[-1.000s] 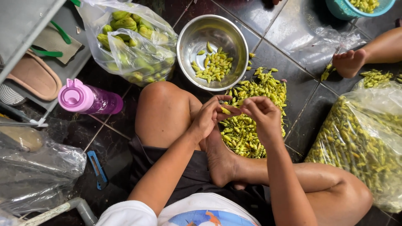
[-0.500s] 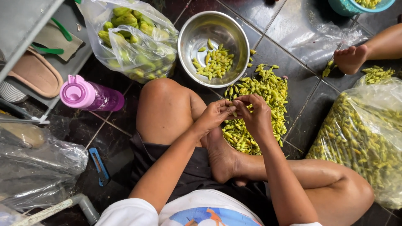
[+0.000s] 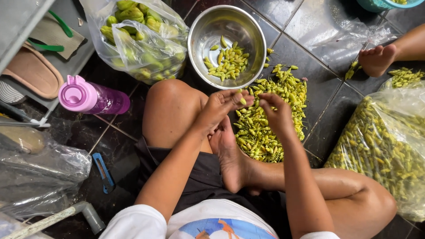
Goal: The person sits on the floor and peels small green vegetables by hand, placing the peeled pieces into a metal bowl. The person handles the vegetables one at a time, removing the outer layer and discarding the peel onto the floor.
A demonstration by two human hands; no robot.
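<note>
I sit on a dark tiled floor with a heap of small yellow-green chillies [image 3: 270, 119] in front of my foot. My left hand [image 3: 221, 106] pinches one small chilli [image 3: 242, 101] between thumb and fingers, just below the rim of a steel bowl [image 3: 201, 31]. My right hand [image 3: 276, 113] hovers over the heap close beside it, fingers curled; whether it holds anything is hidden. The bowl contains a small amount of chillies [image 3: 228, 62].
A clear bag of larger green fruit [image 3: 141, 44] lies at the back left, a pink-capped bottle [image 3: 90, 97] to the left. A big bag of chillies [image 3: 385, 150] fills the right. Another person's foot [image 3: 376, 59] rests at the back right. A blue cutter [image 3: 103, 171] lies by my thigh.
Both hands have drawn slightly apart and lifted toward the bowl, the left one carrying a chilli. The view has shifted a little lower.
</note>
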